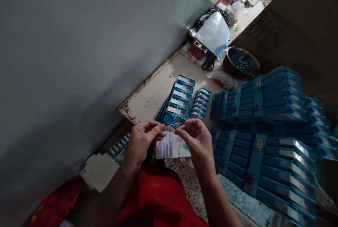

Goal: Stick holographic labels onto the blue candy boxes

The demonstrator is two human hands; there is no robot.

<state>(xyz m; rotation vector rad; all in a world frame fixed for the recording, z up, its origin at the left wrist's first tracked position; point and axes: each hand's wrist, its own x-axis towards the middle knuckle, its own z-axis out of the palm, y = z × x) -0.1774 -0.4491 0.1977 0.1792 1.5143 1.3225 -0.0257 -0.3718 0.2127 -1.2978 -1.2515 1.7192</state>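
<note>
1. Red clothing (158,199) is filling the space below the fingers (158,127), closest to the camera.
2. Left hand (141,139) and right hand (198,139) are meeting in front of it, each pinching one end of a small pale strip (170,128) between thumb and fingertips.
3. That strip is spanning the narrow gap between the two hands; whether it is touching anything below, I cannot tell.
4. Shiny sticker sheet (173,146) is lying just under the fingers.
5. Loose papers (101,170) are resting lower down, left of the fingers.
6. Blue boxes (280,163) are standing in tall stacks to the right of the fingers.
7. Flat blue packs (179,103) are lying in an overlapping row just beyond the fingertips, most of them showing shiny labels.
8. Smaller blue packs (201,103) are sitting beside them, farther right, on the table (144,102).
9. Scissors (208,65) and a bowl (229,65) of small blue pieces are resting well past the fingers.
10. Silvery sheet (215,33) is lying farther still.
</note>
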